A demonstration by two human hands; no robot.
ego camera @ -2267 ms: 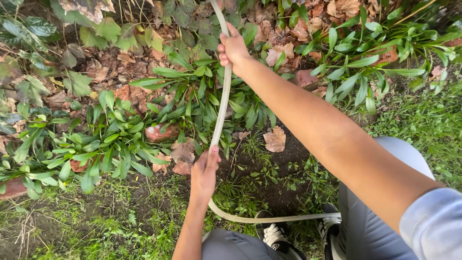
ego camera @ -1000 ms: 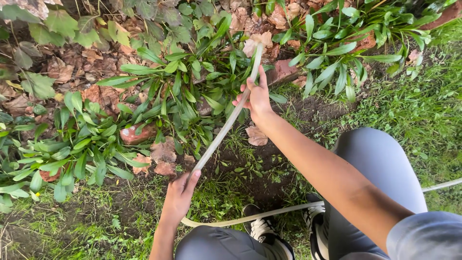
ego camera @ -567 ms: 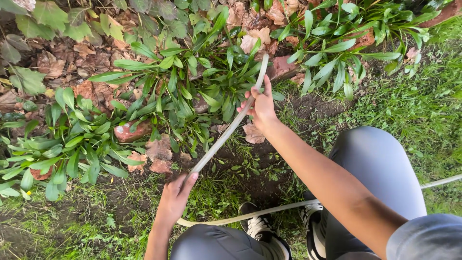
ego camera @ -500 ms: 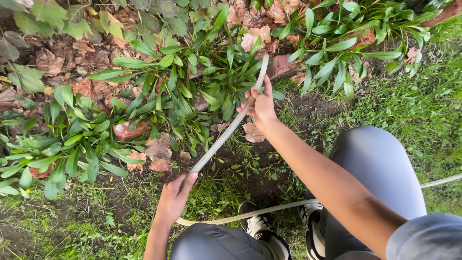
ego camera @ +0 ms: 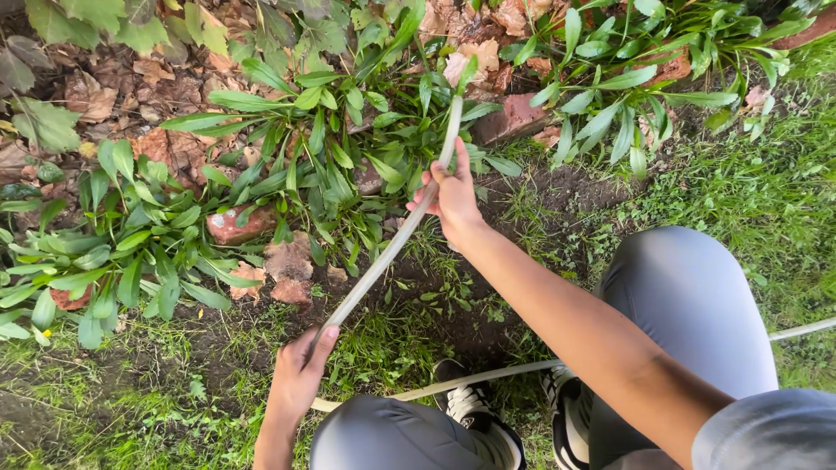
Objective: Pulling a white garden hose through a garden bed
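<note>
The right hand (ego camera: 455, 196) is closed around a pale hose (ego camera: 383, 257) close to its open end, fingers wrapped over it and thumb along its side. The left hand (ego camera: 298, 374) grips the same hose lower down, nearer the body, with the fingers curled round it; how tightly it pinches cannot be told.

Beyond the right hand spreads a bed of long-leaved green plants (ego camera: 322, 157), with brown dead leaves (ego camera: 174, 148) scattered among them and a few reddish bricks (ego camera: 514, 117) along the edge. Between and below the hands lies dark bare soil (ego camera: 488, 322) and thin grass (ego camera: 740, 200). The person crouches in grey trousers (ego camera: 688, 296), with black-and-white shoes (ego camera: 475, 409) just under the left hand.

Between the two hands the hose runs straight and taut, its long axis slanting from the left hand, low and to the left, up and to the right towards the right hand. Its tip (ego camera: 455, 104) sticks out past the right hand and points away from the person into the plants. Behind the left hand the hose loops back under the knees and trails off to the right across the grass.

As for the work in hand, the hose end is already brought up and aimed at the bed. No water shows at the tip, and the soil looks no wetter there than elsewhere, so the watering itself seems yet to start.
</note>
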